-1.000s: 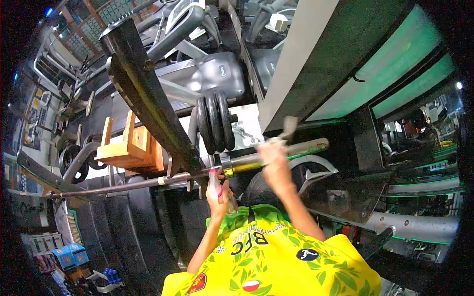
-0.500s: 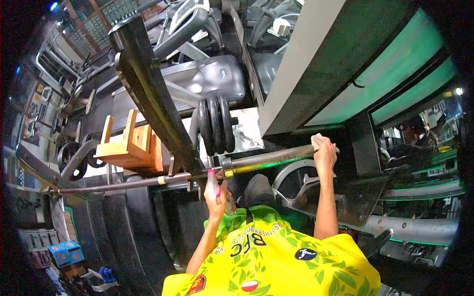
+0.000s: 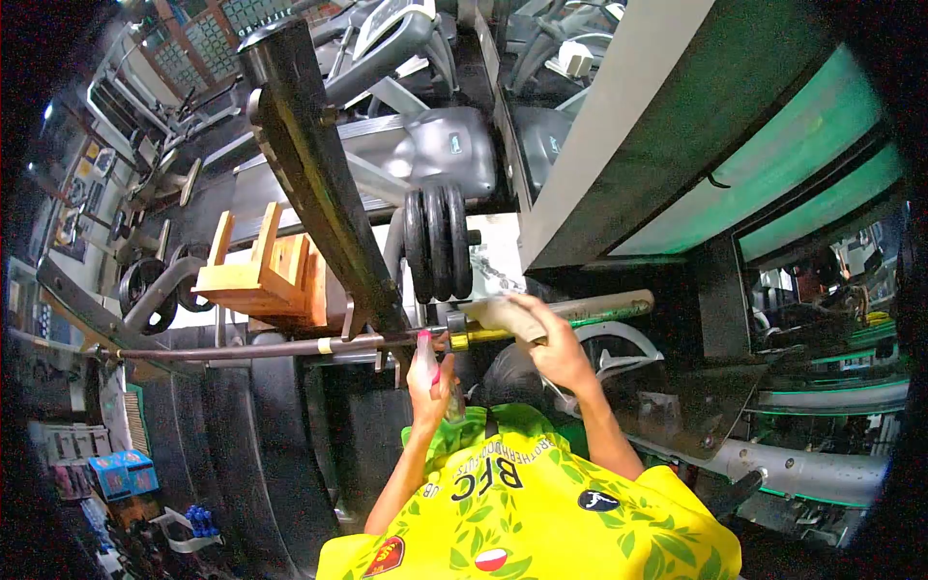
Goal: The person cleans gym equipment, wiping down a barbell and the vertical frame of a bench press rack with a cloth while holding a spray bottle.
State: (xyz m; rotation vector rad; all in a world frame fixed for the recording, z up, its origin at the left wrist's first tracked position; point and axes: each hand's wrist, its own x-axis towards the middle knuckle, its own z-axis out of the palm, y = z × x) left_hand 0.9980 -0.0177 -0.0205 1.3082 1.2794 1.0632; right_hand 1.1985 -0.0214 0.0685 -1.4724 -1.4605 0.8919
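Note:
A barbell (image 3: 251, 350) lies across a black rack upright (image 3: 314, 174), its thick end sleeve (image 3: 619, 305) reaching out to the right. My right hand (image 3: 563, 356) is closed on a pale cloth (image 3: 503, 317), which lies over the sleeve close to the collar (image 3: 458, 329); the cloth is smeared by motion. Below the bar, near the upright, my left hand (image 3: 425, 391) grips a clear spray bottle (image 3: 425, 354) with pink parts. My palm and fingers hide much of the bottle.
Black weight plates (image 3: 438, 242) hang on a peg behind the sleeve. A wooden box (image 3: 266, 275) stands beyond the bar at left. Farther back is a treadmill (image 3: 449, 155). At right are a grey pillar (image 3: 619, 126) and a mirror (image 3: 841, 271).
My right hand has moved left along the sleeve with the cloth, from its outer end to near the collar. My left hand stays in nearly the same place with the spray bottle.

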